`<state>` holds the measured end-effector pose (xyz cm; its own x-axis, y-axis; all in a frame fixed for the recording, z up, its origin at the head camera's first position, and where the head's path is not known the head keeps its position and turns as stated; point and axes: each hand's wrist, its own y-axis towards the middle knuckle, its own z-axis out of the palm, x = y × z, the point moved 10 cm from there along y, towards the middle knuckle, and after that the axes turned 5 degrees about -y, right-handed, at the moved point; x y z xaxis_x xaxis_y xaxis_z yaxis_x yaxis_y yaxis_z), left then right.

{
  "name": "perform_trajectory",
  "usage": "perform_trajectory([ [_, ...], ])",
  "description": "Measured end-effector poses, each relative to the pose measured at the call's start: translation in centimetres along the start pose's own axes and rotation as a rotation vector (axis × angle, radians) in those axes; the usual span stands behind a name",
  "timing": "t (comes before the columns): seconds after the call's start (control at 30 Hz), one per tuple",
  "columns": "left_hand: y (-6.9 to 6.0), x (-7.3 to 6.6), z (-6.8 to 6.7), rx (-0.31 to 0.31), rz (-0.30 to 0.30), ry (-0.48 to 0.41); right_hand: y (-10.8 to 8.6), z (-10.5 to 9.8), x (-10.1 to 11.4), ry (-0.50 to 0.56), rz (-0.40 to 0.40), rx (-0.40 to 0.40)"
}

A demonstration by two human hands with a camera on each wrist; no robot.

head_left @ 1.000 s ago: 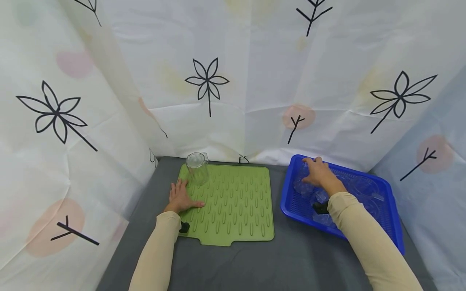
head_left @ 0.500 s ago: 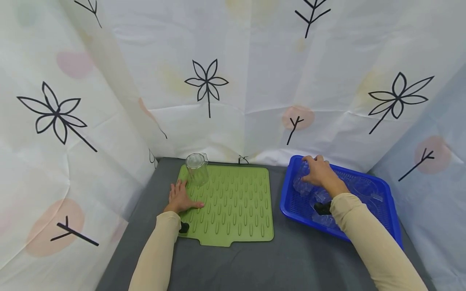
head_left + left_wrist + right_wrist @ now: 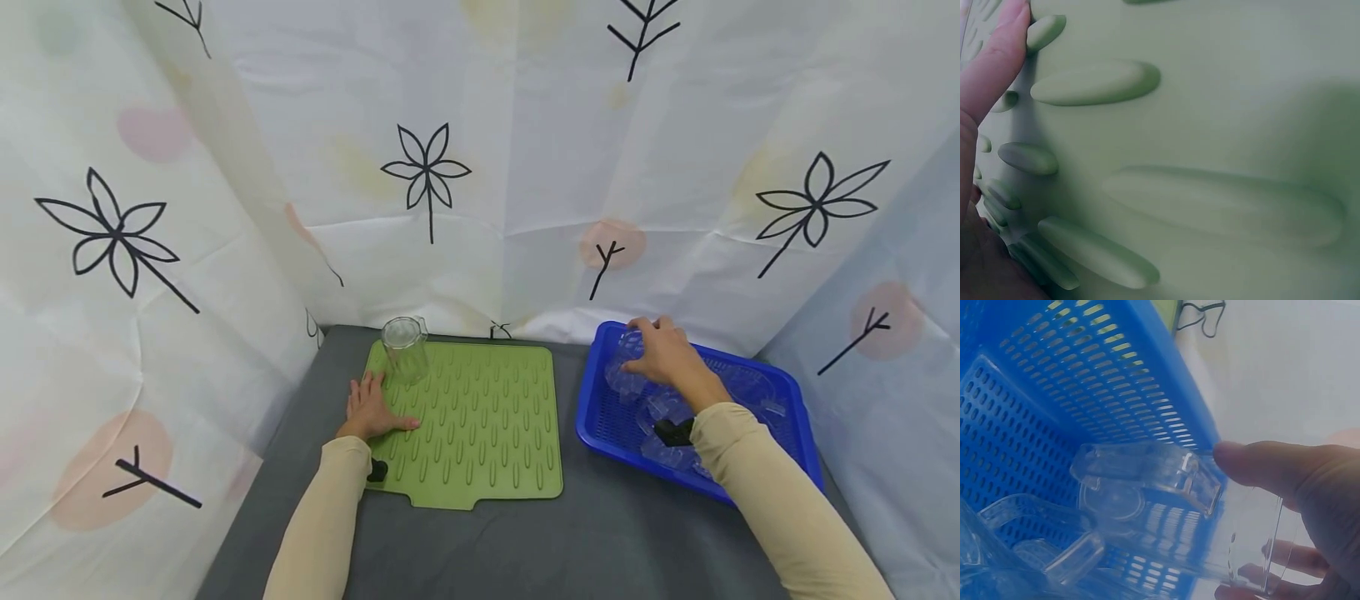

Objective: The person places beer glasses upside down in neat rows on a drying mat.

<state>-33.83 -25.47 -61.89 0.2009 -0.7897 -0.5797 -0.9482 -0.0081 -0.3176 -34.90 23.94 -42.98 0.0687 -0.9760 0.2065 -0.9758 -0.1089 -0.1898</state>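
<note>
A green ridged mat (image 3: 480, 417) lies on the table, with my left hand (image 3: 371, 411) resting on its left side, fingers spread and thumb out. Just behind those fingers, a clear glass mug (image 3: 406, 350) stands at the mat's back left corner. My right hand (image 3: 667, 354) is over the left part of a blue basket (image 3: 600, 433). In the right wrist view its thumb and fingers hold a clear cup (image 3: 1247, 537) by the end. A clear handle (image 3: 1200, 487) shows beside the thumb. Ridges of the mat (image 3: 1222, 137) fill the left wrist view.
Several other clear vessels (image 3: 750, 387) lie in the basket, under and right of my right forearm. Patterned white cloth (image 3: 517, 192) hangs behind the grey table (image 3: 525, 550) and along both sides.
My right hand has shifted slightly to the right over the basket, and the basket's right end has moved a little up and left. My left hand stays on the mat.
</note>
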Motion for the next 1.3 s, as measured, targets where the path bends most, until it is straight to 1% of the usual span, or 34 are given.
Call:
perform_trajectory([
  [0.2,-0.4,-0.5,-0.4,-0.015,-0.004,0.011,-0.6,-0.8,0.3,-0.009,0.000,0.001],
  [0.3,-0.5,-0.5,-0.4,-0.018,-0.006,0.011,-0.8,-1.3,0.5,-0.025,-0.006,-0.001],
  [0.37,-0.4,-0.4,-0.3,-0.018,-0.001,0.002,-0.9,-1.7,0.6,-0.035,-0.012,-0.003],
  [0.47,0.1,0.2,-0.1,-0.015,0.005,-0.007,-1.2,-2.3,0.8,-0.040,-0.025,-0.004],
  [0.6,0.5,0.6,0.0,-0.014,0.003,-0.012,-1.4,-3.5,1.0,-0.034,-0.062,-0.027],
  [0.8,-0.1,0.0,-0.2,-0.006,-0.003,-0.010,-2.0,-5.4,1.0,-0.017,-0.084,-0.073],
  [0.93,-0.5,-0.4,-0.6,-0.018,-0.006,0.001,-2.4,-6.4,1.1,0.003,-0.094,-0.106],
  [1.07,-0.6,-0.5,-0.7,-0.024,-0.009,0.011,-3.0,-7.0,1.4,0.026,-0.111,-0.123],
  [1.3,-0.3,-0.5,-0.5,-0.020,-0.004,0.021,-4.0,-7.6,2.2,0.078,-0.155,-0.174],
])
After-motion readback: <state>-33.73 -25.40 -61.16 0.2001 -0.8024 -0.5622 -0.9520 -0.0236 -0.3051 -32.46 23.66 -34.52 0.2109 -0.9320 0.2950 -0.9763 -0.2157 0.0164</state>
